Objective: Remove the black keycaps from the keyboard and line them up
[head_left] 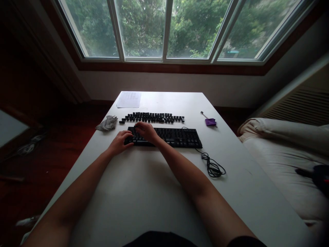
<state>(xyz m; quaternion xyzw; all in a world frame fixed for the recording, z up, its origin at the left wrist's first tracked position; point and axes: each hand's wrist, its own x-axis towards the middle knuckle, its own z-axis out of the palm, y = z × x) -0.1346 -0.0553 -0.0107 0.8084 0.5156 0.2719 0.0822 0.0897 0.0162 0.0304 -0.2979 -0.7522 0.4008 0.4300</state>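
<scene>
A black keyboard [177, 138] lies flat across the middle of the white table. My left hand [120, 142] holds the keyboard's left end, thumb along the near edge and fingers over the top. Over the upper left keys, my right hand [147, 131] has its fingertips pinched together; what sits between them is too small and dark to make out. Just beyond the keyboard, many loose black keycaps [151, 117] stand in rows. Part of the keyboard's left half is hidden under my right hand and wrist.
A crumpled grey cloth [108, 123] lies to the left, with a paper sheet [129, 99] at the far left corner. On the right are a purple cloth [210, 122], a small brush-like stick [204, 114] and a coiled black cable [214, 168]. A sofa [277, 154] stands beside the table [246, 192].
</scene>
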